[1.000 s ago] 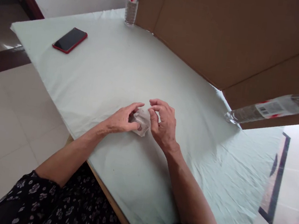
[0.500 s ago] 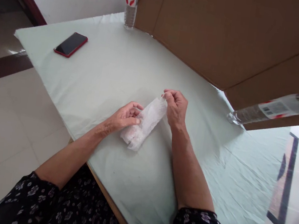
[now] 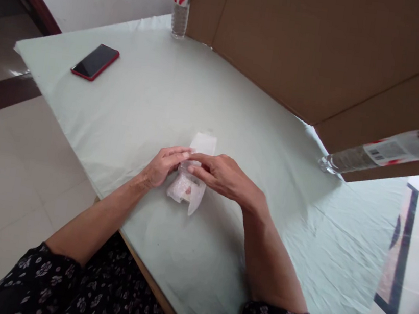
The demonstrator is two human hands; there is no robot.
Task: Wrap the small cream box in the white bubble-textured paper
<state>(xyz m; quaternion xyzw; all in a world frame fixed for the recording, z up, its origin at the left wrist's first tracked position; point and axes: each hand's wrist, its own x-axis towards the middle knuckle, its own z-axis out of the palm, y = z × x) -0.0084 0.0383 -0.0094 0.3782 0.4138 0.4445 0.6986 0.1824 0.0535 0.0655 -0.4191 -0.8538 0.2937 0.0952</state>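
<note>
A small packet in white, see-through wrap, seemingly bubble wrap [image 3: 185, 189], lies on the pale green cloth in front of me. Its far end is a flat white flap [image 3: 206, 142], and something reddish shows through near its close end. My left hand [image 3: 164, 166] grips the packet's left side, fingers closed against the wrap. From the right, my right hand [image 3: 228, 177] reaches across the middle, its fingertips closed on the wrap and meeting the left fingers. Both hands cover the packet's middle, so the exact grip there is partly hidden.
A phone in a red case [image 3: 95, 62] lies at the table's far left. A water bottle [image 3: 181, 6] stands at the back beside a large cardboard panel [image 3: 286, 43]. Another bottle [image 3: 384, 149] is against the panel at right. The table's left edge drops to a tiled floor [image 3: 17, 178].
My right hand has let go of the packet's far end and come down over its middle. The packet has turned to point more straight away from me. My left hand has closed in slightly.
</note>
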